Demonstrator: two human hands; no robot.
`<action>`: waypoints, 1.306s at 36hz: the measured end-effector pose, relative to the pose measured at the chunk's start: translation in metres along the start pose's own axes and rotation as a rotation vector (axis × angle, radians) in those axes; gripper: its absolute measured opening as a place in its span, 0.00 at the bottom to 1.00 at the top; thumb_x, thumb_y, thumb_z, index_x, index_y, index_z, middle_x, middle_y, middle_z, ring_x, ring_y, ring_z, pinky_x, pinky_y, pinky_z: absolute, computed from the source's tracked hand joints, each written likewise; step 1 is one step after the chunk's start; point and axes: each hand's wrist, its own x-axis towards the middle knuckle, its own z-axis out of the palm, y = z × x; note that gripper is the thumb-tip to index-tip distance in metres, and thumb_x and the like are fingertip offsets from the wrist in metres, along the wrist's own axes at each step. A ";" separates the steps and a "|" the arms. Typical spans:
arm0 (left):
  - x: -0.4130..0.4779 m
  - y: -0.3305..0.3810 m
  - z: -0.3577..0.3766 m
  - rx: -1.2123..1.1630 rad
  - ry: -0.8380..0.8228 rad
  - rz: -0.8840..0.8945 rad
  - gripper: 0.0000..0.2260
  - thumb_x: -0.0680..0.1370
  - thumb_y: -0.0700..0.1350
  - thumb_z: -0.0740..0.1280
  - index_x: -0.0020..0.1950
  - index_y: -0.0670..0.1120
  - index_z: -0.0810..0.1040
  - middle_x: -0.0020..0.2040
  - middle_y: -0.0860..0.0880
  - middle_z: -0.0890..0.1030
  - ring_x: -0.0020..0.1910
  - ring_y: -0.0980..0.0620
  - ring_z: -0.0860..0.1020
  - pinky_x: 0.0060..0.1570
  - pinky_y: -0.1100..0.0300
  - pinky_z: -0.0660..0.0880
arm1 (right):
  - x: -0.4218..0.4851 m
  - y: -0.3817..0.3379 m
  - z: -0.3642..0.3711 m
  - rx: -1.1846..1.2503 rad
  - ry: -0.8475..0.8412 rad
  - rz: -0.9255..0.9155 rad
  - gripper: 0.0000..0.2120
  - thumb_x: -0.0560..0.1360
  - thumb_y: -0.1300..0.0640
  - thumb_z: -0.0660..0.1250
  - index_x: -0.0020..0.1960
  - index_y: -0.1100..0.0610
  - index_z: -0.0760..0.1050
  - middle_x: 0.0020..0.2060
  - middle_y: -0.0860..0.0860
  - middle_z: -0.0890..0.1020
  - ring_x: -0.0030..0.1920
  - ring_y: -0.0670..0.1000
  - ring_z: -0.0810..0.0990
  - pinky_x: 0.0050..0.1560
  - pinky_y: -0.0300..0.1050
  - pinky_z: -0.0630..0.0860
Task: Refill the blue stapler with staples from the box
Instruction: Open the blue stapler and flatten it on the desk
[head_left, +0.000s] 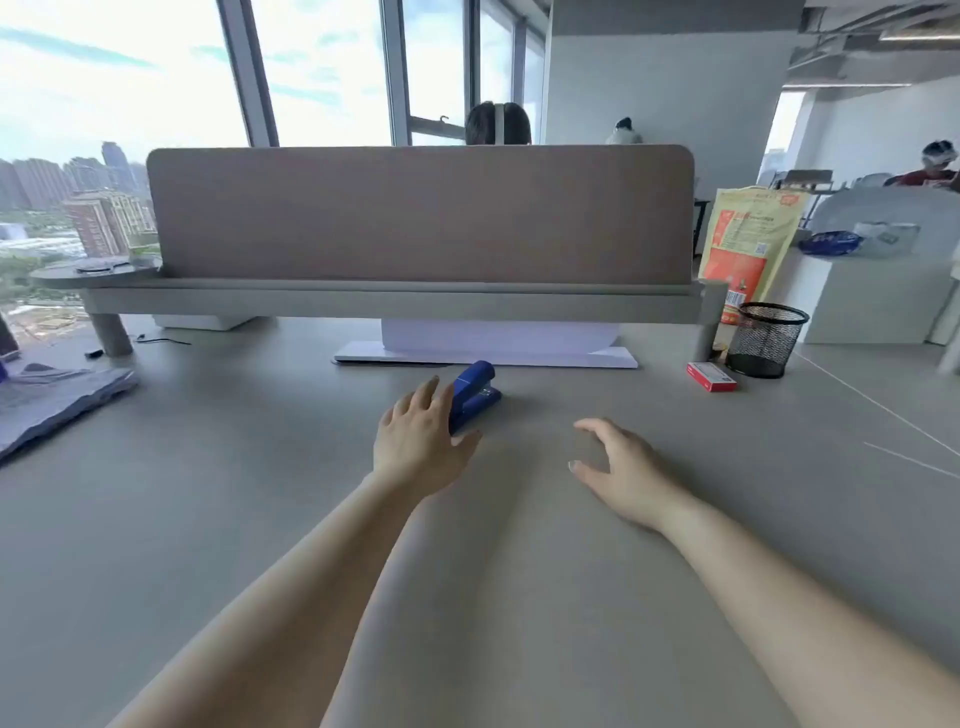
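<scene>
The blue stapler (474, 391) lies on the grey desk (260, 493), near its middle, pointing away to the right. My left hand (421, 439) hovers just in front of it with fingers spread, covering the stapler's near end. My right hand (621, 470) floats over bare desk to the right, fingers curled loosely apart and holding nothing. A small red staple box (711, 376) lies closed at the far right of the desk, well beyond my right hand.
A black mesh pen cup (764, 339) stands behind the red box. A white monitor base (485, 354) sits under the brown divider panel (421, 215). Folded grey cloth (52, 397) lies at the left edge. A yellow-orange bag (748, 244) leans at the back right.
</scene>
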 end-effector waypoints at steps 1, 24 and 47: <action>0.004 0.000 0.002 -0.023 -0.015 -0.011 0.26 0.74 0.55 0.62 0.70 0.50 0.62 0.74 0.49 0.62 0.69 0.44 0.64 0.64 0.51 0.63 | 0.001 0.001 0.001 -0.010 0.015 -0.005 0.25 0.73 0.48 0.64 0.67 0.47 0.62 0.68 0.50 0.72 0.67 0.54 0.70 0.64 0.53 0.70; -0.023 0.015 0.006 -0.300 0.101 0.121 0.09 0.75 0.46 0.66 0.53 0.55 0.79 0.54 0.58 0.80 0.48 0.52 0.78 0.45 0.58 0.73 | 0.004 0.004 0.001 0.169 0.100 0.015 0.23 0.73 0.50 0.67 0.65 0.50 0.66 0.64 0.46 0.75 0.64 0.48 0.72 0.57 0.40 0.66; -0.012 0.026 0.014 -0.337 0.132 0.232 0.11 0.72 0.54 0.69 0.51 0.52 0.79 0.50 0.55 0.81 0.47 0.51 0.78 0.45 0.60 0.71 | 0.011 0.006 0.001 0.591 0.104 0.037 0.13 0.70 0.58 0.72 0.53 0.51 0.74 0.50 0.48 0.81 0.52 0.49 0.79 0.50 0.40 0.73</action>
